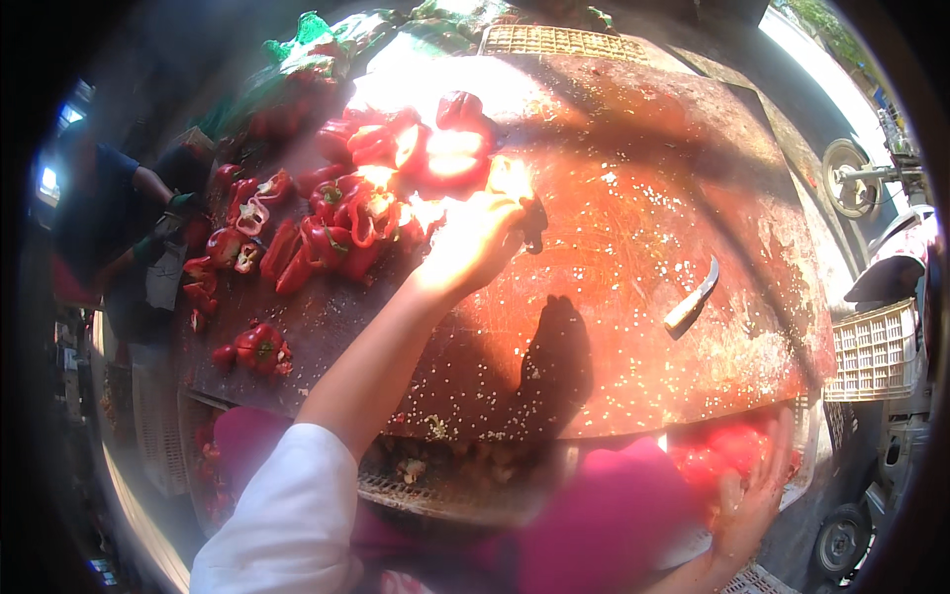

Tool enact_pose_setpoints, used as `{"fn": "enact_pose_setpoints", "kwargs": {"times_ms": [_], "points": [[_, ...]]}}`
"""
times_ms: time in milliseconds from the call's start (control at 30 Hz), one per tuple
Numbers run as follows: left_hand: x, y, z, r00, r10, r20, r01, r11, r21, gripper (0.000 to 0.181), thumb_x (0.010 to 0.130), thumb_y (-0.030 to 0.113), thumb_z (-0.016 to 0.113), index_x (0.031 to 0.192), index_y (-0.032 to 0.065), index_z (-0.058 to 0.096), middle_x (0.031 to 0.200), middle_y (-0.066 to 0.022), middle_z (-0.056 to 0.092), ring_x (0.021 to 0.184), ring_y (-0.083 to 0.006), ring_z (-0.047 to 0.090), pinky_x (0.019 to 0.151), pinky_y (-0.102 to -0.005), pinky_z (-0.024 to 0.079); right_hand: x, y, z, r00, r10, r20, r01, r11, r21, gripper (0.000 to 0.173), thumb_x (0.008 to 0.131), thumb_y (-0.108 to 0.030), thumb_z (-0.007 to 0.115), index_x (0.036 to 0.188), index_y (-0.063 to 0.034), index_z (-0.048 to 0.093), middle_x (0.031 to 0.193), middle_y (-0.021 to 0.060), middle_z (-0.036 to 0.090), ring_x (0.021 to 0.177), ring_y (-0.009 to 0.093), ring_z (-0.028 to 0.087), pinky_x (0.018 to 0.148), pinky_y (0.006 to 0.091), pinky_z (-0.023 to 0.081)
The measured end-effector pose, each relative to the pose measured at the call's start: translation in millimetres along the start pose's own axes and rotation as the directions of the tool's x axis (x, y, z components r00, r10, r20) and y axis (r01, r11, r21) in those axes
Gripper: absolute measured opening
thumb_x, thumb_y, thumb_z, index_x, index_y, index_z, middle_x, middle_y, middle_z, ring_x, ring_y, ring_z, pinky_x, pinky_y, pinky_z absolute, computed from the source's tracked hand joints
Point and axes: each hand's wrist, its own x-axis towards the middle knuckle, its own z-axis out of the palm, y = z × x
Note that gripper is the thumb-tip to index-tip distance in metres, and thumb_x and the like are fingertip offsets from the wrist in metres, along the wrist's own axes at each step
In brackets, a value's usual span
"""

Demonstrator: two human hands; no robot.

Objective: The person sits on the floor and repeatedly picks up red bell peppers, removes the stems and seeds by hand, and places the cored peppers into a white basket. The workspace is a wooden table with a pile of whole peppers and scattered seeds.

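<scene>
My left hand (479, 234) reaches over the red-brown tabletop, at the right edge of a pile of red bell peppers (453, 160). Glare washes out its fingers, so whether they grip anything cannot be told. At the lower right, my right hand (757, 479) has its fingers extended beside red peppers (716, 449) in a crate below the table edge; nothing shows in its grasp. A small knife with a curved blade and pale handle (690, 304) lies on the right part of the tabletop. Cut pepper pieces (282, 256) lie left of my left hand.
Pale seeds are scattered across the tabletop (631, 371). A red pepper (260, 347) lies near the left edge. Beneath the near edge is a crate with scraps (412, 469). Another person (111, 193) is at the left. Plastic crates (872, 353) and a wheeled vehicle are at the right.
</scene>
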Motion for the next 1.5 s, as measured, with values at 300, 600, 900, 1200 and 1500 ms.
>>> {"fn": "enact_pose_setpoints", "kwargs": {"times_ms": [300, 600, 900, 1200, 1500], "points": [[60, -84, 109, 0.969, -0.105, 0.223, -0.046, 0.812, 0.582, 0.022, 0.069, 0.005, 0.062, 0.091, 0.0002, 0.062, 0.093, -0.0196, 0.061, 0.104, -0.0329, 0.053, 0.093, -0.0362, 0.043, 48, -12, 174, 0.798, -0.024, 0.602, -0.466, 0.607, 0.643, 0.054, 0.078, 0.003, 0.053, 0.131, 0.0063, 0.045, 0.116, 0.0156, 0.059, 0.104, 0.02, 0.061, 0.085, 0.0289, 0.049], [-78, 21, 3, 0.818, -0.185, 0.544, 0.524, -0.151, -0.838, 0.065, 0.073, 0.025, 0.078, 0.124, -0.0056, 0.052, 0.113, -0.0118, 0.063, 0.1, -0.0238, 0.063, 0.086, -0.0347, 0.052, 53, -12, 203, 0.898, -0.063, 0.435, -0.193, 0.834, 0.518, 0.067, 0.074, -0.01, 0.067, 0.137, -0.006, 0.044, 0.138, 0.0158, 0.046, 0.128, 0.029, 0.045, 0.104, 0.0384, 0.038], [-182, 102, -30, 0.751, -0.498, 0.434, 0.367, -0.232, -0.901, 0.055, 0.076, 0.022, 0.076, 0.12, -0.0028, 0.054, 0.108, -0.0118, 0.064, 0.096, -0.0207, 0.065, 0.086, -0.0338, 0.054, -30, -37, 226, 0.703, 0.013, 0.711, -0.565, 0.618, 0.547, 0.019, 0.085, -0.016, 0.065, 0.098, -0.0028, 0.063, 0.091, 0.004, 0.063, 0.084, 0.013, 0.058, 0.078, 0.0299, 0.049], [-185, 123, -79, 0.671, -0.742, -0.004, 0.649, 0.59, -0.481, 0.039, 0.066, 0.014, 0.084, 0.078, 0.007, 0.047, 0.065, 0.0022, 0.046, 0.062, -0.0076, 0.041, 0.056, -0.026, 0.039, -29, -55, 207, 0.951, -0.232, 0.205, 0.072, 0.81, 0.581, 0.027, 0.082, -0.024, 0.072, 0.094, -0.0022, 0.062, 0.082, 0.0037, 0.063, 0.078, 0.012, 0.059, 0.073, 0.0294, 0.049], [-295, 66, -133, 0.622, -0.001, 0.783, 0.382, 0.874, -0.301, 0.038, 0.083, 0.018, 0.07, 0.119, 0.0099, 0.061, 0.121, -0.0131, 0.057, 0.108, -0.0313, 0.057, 0.089, -0.0407, 0.046, -10, -49, 180, 0.487, -0.419, 0.766, -0.574, 0.508, 0.643, 0.033, 0.088, -0.028, 0.065, 0.115, -0.0129, 0.055, 0.095, 0.0019, 0.064, 0.09, 0.02, 0.063, 0.083, 0.0347, 0.053]]}}
